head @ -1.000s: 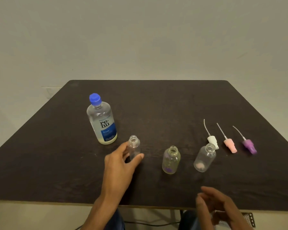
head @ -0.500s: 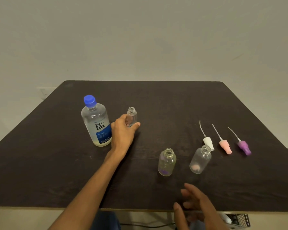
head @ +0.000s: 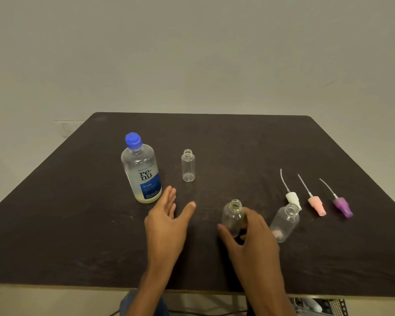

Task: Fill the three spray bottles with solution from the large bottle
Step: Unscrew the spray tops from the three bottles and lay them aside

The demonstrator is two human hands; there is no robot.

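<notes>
At the bottom centre of the frame, two bare forearms reach up over the near edge of the dark brown table [head: 55,236]. The right hand [head: 251,238], lower centre-right, curls around a small, round, clear plastic spray bottle [head: 232,216] with no cap, thumb on its left side and fingers behind its right side, so the hand grips the bottle, which stands upright on the table. The left hand [head: 167,221], lower centre-left, is spread wide with fingers extended and thumb [head: 188,208] apart, holding nothing, its fingertips just beside the base of the large bottle. Just right of the gripped bottle stands a second round clear uncapped bottle [head: 284,222] with a pinkish tint at its bottom. Beyond it, in the right-middle of the frame, three spray pump heads lie on the table in a row with their thin dip tubes pointing away: a white one [head: 292,198] touching or just behind that bottle's neck, a pink one [head: 316,205] and a purple one [head: 343,206]. Further back, centre-left, the large clear solution bottle with a blue cap and blue "renu fresh" label [head: 141,172] stands upright and capped. To its right, well apart from the hands, a slim cylindrical clear uncapped bottle [head: 188,166] stands upright. A plain pale wall [head: 192,53] fills the upper half.
</notes>
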